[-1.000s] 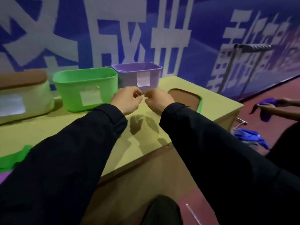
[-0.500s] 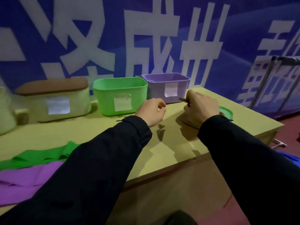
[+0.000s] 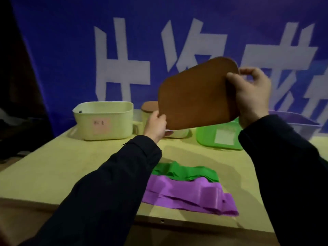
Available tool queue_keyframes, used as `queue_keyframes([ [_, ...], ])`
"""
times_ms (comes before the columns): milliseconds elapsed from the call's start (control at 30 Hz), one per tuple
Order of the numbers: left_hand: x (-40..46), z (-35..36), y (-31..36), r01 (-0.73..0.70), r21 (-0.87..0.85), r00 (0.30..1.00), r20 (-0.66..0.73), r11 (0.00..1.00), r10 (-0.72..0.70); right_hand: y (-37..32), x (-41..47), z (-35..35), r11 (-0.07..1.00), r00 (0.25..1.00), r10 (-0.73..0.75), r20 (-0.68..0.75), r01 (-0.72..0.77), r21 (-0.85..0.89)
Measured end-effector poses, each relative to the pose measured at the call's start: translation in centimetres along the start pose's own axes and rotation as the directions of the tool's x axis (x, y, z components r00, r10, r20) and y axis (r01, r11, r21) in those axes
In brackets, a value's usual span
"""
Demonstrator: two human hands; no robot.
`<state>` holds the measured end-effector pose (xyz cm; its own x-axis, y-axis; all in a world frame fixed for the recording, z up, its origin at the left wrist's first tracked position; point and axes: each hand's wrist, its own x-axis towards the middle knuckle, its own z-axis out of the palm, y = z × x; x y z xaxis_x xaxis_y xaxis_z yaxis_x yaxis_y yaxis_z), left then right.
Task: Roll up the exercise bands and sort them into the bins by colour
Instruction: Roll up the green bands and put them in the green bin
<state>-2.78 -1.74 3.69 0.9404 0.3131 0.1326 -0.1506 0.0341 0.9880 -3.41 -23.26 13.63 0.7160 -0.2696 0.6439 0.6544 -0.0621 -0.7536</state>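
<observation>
Both my hands hold a brown lid (image 3: 197, 94) up in the air above the bins. My left hand (image 3: 156, 124) grips its lower left corner. My right hand (image 3: 252, 94) grips its right edge near the top. A green band (image 3: 184, 172) and a purple band (image 3: 190, 197) lie loosely bunched on the table, below my arms. The green bin (image 3: 220, 136) and the purple bin (image 3: 300, 123) stand at the back right, both partly hidden by my right arm.
An open pale yellow bin (image 3: 104, 120) with a pink label stands at the back left. Behind the lid is another pale bin (image 3: 150, 108) with a brown lid on it. The yellow table (image 3: 58, 166) ends near me; a blue banner hangs behind.
The view has swung left. My hands were low over the table near the lid at the right; now they hold that lid lifted and tilted in front of the bins.
</observation>
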Motion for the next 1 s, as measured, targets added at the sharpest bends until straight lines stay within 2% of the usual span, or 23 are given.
queue_keyframes([
  [100, 1.0, -7.0, -0.3, -0.105, 0.067, 0.97, -0.211, 0.992, 0.117, 3.5, -0.8, 5.7, 0.996, 0.987, 0.091, 0.134, -0.094, 0.014],
  [200, 2.0, -14.1, -0.2, -0.116, 0.084, 0.878, -0.458, 0.99, 0.142, 6.4, -1.9, 11.8, 0.977, 0.916, 0.174, 0.362, -0.115, -0.179],
  [267, 2.8, -17.8, 0.6, -0.097, 0.104, 0.843, -0.52, 0.99, 0.137, 7.7, -2.4, 15.7, 0.953, 0.852, 0.262, 0.453, -0.155, -0.26],
  [333, 3.7, -20.8, 1.4, -0.098, 0.135, 0.816, -0.556, 0.986, 0.157, 8.4, -2.8, 19.6, 0.93, 0.807, 0.346, 0.477, -0.227, -0.29],
  [433, 5.4, -24.0, 2.2, -0.098, 0.149, 0.774, -0.61, 0.984, 0.17, 9.5, -2.8, 24.5, 0.915, 0.801, 0.363, 0.476, -0.211, -0.344],
  [533, 7.2, -26.0, 2.4, -0.074, 0.198, 0.757, -0.626, 0.977, 0.185, 9.6, -2.8, 28.0, 0.913, 0.832, 0.294, 0.47, -0.1, -0.395],
  [600, 8.5, -26.9, 2.5, -0.049, 0.26, 0.759, -0.618, 0.964, 0.205, 9.9, -2.6, 30.0, 0.876, 0.818, 0.27, 0.508, 0.01, -0.482],
  [700, 10.1, -28.1, 1.8, 0.002, 0.309, 0.759, -0.62, 0.951, 0.2, 10.7, -2.2, 32.4, 0.739, 0.771, 0.302, 0.561, 0.183, -0.648],
  [800, 11.3, -29.0, 0.5, 0.09, 0.379, 0.755, -0.629, 0.921, 0.185, 12.0, -2.4, 34.0, 0.597, 0.736, 0.319, 0.597, 0.334, -0.73],
  [900, 11.9, -29.4, -0.8, 0.148, 0.402, 0.76, -0.631, 0.904, 0.156, 13.4, -2.9, 34.8, 0.535, 0.723, 0.334, 0.604, 0.382, -0.753],
  [1000, 11.9, -29.4, -1.7, 0.157, 0.419, 0.769, -0.62, 0.894, 0.156, 14.3, -3.3, 35.1, 0.567, 0.746, 0.315, 0.586, 0.348, -0.747],
])
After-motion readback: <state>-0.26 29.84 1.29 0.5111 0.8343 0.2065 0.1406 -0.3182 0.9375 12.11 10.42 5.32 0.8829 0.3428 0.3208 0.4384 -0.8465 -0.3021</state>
